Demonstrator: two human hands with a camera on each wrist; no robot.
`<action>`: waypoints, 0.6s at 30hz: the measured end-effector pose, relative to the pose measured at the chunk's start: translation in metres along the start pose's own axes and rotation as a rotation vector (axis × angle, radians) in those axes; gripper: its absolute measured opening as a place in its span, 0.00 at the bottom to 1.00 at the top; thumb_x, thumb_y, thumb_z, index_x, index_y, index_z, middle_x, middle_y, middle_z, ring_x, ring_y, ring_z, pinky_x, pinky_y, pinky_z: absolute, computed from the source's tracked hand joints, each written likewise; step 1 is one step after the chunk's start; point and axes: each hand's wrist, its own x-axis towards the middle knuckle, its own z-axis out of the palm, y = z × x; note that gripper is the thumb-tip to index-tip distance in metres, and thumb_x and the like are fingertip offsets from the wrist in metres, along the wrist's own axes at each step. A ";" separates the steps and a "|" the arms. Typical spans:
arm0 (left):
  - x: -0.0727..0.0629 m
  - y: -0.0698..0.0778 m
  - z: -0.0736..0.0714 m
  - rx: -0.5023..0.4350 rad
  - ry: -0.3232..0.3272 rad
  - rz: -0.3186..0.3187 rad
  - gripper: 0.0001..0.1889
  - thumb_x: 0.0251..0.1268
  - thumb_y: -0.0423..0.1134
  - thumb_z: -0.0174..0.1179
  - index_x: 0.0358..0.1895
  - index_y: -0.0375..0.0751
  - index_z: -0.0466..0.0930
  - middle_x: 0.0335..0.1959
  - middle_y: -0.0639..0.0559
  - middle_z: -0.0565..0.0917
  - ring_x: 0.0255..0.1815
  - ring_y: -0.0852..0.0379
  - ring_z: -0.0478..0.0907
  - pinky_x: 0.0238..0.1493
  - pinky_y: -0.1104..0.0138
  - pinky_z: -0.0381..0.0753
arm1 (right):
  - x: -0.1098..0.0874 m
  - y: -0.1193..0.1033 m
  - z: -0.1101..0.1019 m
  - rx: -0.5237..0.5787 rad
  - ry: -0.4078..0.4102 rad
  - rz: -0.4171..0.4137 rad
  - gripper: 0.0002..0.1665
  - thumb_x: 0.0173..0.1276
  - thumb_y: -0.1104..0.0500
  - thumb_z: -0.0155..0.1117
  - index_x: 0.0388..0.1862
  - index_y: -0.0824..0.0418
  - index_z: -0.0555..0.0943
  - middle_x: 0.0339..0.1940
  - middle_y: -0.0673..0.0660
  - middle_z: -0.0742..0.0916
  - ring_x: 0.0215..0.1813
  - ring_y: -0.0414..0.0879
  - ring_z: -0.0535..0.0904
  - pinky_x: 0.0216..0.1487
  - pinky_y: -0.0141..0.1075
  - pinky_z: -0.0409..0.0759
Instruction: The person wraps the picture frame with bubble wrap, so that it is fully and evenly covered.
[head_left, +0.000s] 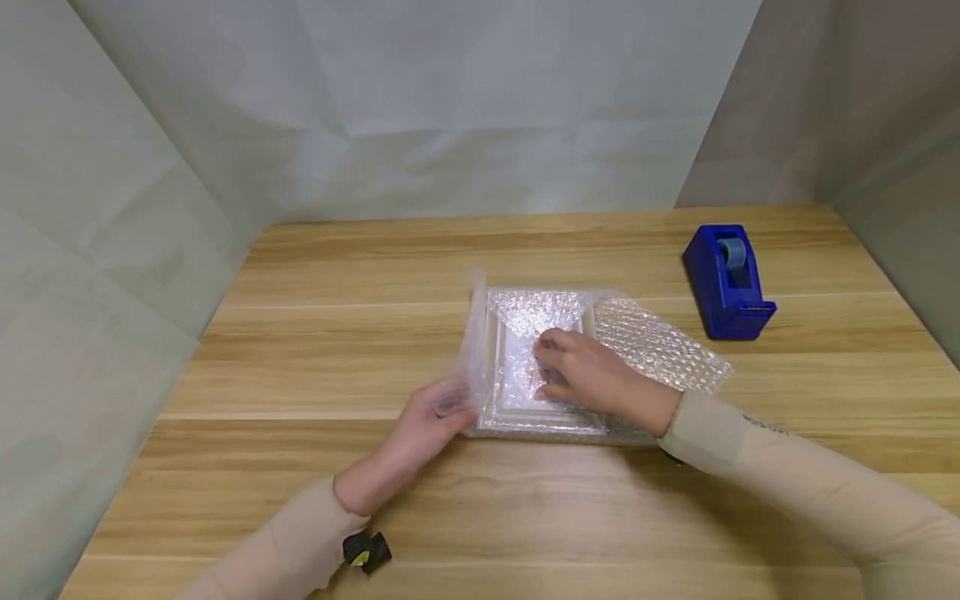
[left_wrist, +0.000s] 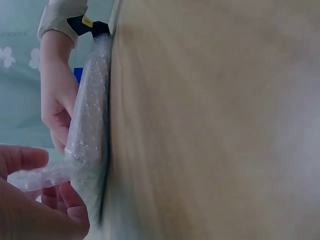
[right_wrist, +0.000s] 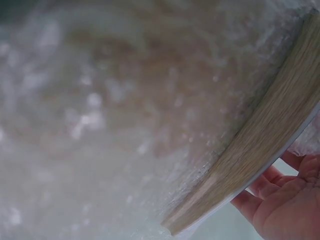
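A light-coloured picture frame (head_left: 543, 422) lies flat on the table, covered by clear bubble wrap (head_left: 660, 342). At the frame's left side a flap of the wrap stands up. My left hand (head_left: 431, 421) grips this flap low down. The left wrist view shows the flap (left_wrist: 42, 177) between thumb and fingers. My right hand (head_left: 581, 371) is over the middle of the wrapped frame, fingers bent downward and fingertips at the wrap. Blurred bubble wrap (right_wrist: 100, 125) fills most of the right wrist view.
A blue tape dispenser (head_left: 727, 292) with a roll of clear tape stands at the back right of the wooden table (head_left: 337, 275). Loose bubble wrap reaches out to the right of the frame, under the right forearm. Pale cloth walls (head_left: 487, 108) enclose the table's back and sides.
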 end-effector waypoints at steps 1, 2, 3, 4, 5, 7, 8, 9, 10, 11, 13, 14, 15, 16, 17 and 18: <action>0.001 0.001 0.000 0.009 -0.015 0.005 0.27 0.56 0.25 0.60 0.62 0.27 0.69 0.58 0.30 0.76 0.57 0.38 0.75 0.60 0.52 0.75 | 0.000 0.000 0.001 -0.002 0.005 -0.002 0.35 0.54 0.46 0.71 0.53 0.69 0.79 0.53 0.63 0.80 0.51 0.54 0.80 0.55 0.42 0.80; 0.003 0.002 0.000 0.024 -0.032 0.016 0.26 0.56 0.24 0.60 0.61 0.27 0.71 0.57 0.31 0.76 0.57 0.39 0.75 0.59 0.53 0.76 | 0.000 0.000 0.001 -0.003 0.011 -0.004 0.35 0.53 0.46 0.72 0.53 0.69 0.79 0.53 0.64 0.80 0.51 0.54 0.80 0.54 0.42 0.80; 0.005 0.003 0.000 0.038 -0.052 0.030 0.25 0.55 0.24 0.59 0.60 0.27 0.72 0.56 0.32 0.77 0.56 0.40 0.76 0.58 0.55 0.77 | 0.000 0.001 0.001 -0.009 0.020 -0.007 0.35 0.53 0.46 0.72 0.53 0.69 0.79 0.53 0.64 0.80 0.51 0.54 0.79 0.54 0.43 0.81; 0.006 0.004 0.000 0.052 -0.075 0.044 0.25 0.55 0.23 0.59 0.60 0.28 0.72 0.54 0.32 0.78 0.53 0.42 0.77 0.54 0.57 0.80 | 0.000 0.001 0.002 -0.013 0.030 -0.006 0.36 0.53 0.46 0.72 0.53 0.69 0.79 0.52 0.65 0.80 0.51 0.55 0.79 0.54 0.43 0.80; 0.007 0.005 0.000 0.072 -0.099 0.061 0.26 0.54 0.23 0.59 0.60 0.29 0.73 0.52 0.34 0.79 0.50 0.44 0.78 0.51 0.59 0.81 | -0.001 0.001 0.002 -0.019 0.039 0.000 0.36 0.52 0.46 0.73 0.53 0.69 0.80 0.52 0.66 0.80 0.51 0.56 0.79 0.54 0.44 0.80; 0.011 0.007 -0.001 0.133 -0.145 0.120 0.27 0.53 0.23 0.59 0.61 0.32 0.73 0.45 0.37 0.80 0.42 0.51 0.76 0.41 0.65 0.81 | -0.002 0.001 0.003 -0.030 0.053 0.011 0.36 0.51 0.45 0.73 0.53 0.68 0.80 0.52 0.68 0.79 0.52 0.58 0.77 0.55 0.47 0.79; 0.012 0.008 -0.001 0.169 -0.170 0.152 0.28 0.52 0.23 0.59 0.62 0.33 0.73 0.39 0.39 0.79 0.37 0.53 0.74 0.37 0.68 0.79 | -0.002 0.001 0.003 -0.032 0.054 0.022 0.37 0.51 0.45 0.73 0.54 0.67 0.80 0.53 0.68 0.79 0.53 0.58 0.77 0.55 0.48 0.79; 0.014 0.009 -0.002 0.202 -0.192 0.179 0.30 0.51 0.23 0.60 0.63 0.34 0.72 0.37 0.41 0.78 0.33 0.55 0.71 0.33 0.70 0.77 | -0.002 0.001 0.003 -0.029 0.047 0.039 0.36 0.52 0.44 0.73 0.54 0.66 0.80 0.53 0.68 0.79 0.53 0.59 0.76 0.55 0.48 0.79; 0.015 0.010 -0.002 0.233 -0.208 0.194 0.31 0.50 0.23 0.60 0.63 0.35 0.71 0.36 0.42 0.77 0.32 0.56 0.69 0.30 0.71 0.75 | -0.002 0.001 0.002 -0.020 0.038 0.056 0.36 0.52 0.44 0.72 0.54 0.65 0.80 0.52 0.67 0.79 0.52 0.58 0.76 0.54 0.48 0.79; 0.017 0.012 -0.001 0.270 -0.213 0.209 0.33 0.48 0.24 0.61 0.64 0.36 0.70 0.37 0.43 0.76 0.34 0.56 0.68 0.31 0.71 0.74 | -0.002 0.002 0.002 -0.008 0.027 0.072 0.35 0.52 0.43 0.72 0.53 0.64 0.80 0.51 0.65 0.80 0.52 0.56 0.76 0.53 0.47 0.79; 0.019 0.014 -0.001 0.340 -0.217 0.228 0.34 0.46 0.27 0.65 0.63 0.36 0.70 0.44 0.42 0.75 0.42 0.51 0.69 0.39 0.66 0.77 | -0.001 0.003 0.001 0.025 -0.002 0.106 0.33 0.52 0.42 0.72 0.50 0.64 0.81 0.49 0.62 0.80 0.50 0.54 0.76 0.52 0.46 0.79; 0.021 0.016 -0.001 0.372 -0.227 0.225 0.34 0.46 0.30 0.67 0.63 0.35 0.70 0.52 0.40 0.73 0.50 0.47 0.69 0.47 0.61 0.77 | 0.000 0.004 0.001 0.040 -0.019 0.122 0.32 0.52 0.42 0.72 0.49 0.63 0.81 0.47 0.60 0.81 0.48 0.52 0.76 0.51 0.45 0.79; 0.021 0.018 -0.002 0.403 -0.239 0.220 0.35 0.47 0.34 0.70 0.63 0.35 0.71 0.61 0.38 0.69 0.58 0.43 0.65 0.54 0.54 0.75 | 0.000 0.005 0.000 0.047 -0.027 0.124 0.31 0.53 0.42 0.72 0.47 0.63 0.82 0.45 0.59 0.81 0.47 0.51 0.76 0.49 0.44 0.80; 0.022 0.021 -0.003 0.423 -0.260 0.210 0.36 0.47 0.38 0.71 0.63 0.35 0.71 0.67 0.38 0.63 0.66 0.40 0.59 0.61 0.49 0.70 | 0.000 0.006 -0.001 0.055 -0.035 0.121 0.30 0.53 0.42 0.71 0.45 0.64 0.82 0.43 0.57 0.81 0.46 0.50 0.75 0.48 0.44 0.79; 0.024 0.023 -0.006 0.433 -0.290 0.211 0.36 0.49 0.42 0.71 0.63 0.34 0.70 0.72 0.39 0.58 0.71 0.38 0.53 0.66 0.44 0.63 | 0.000 0.007 -0.002 0.055 -0.045 0.111 0.29 0.54 0.42 0.71 0.45 0.64 0.82 0.42 0.57 0.81 0.45 0.50 0.75 0.48 0.44 0.79; 0.027 0.025 -0.009 0.424 -0.332 0.209 0.35 0.52 0.47 0.69 0.63 0.32 0.71 0.75 0.40 0.53 0.74 0.37 0.48 0.69 0.40 0.55 | 0.000 0.010 -0.003 0.056 -0.058 0.102 0.28 0.56 0.43 0.70 0.45 0.64 0.83 0.41 0.57 0.81 0.44 0.49 0.74 0.47 0.44 0.79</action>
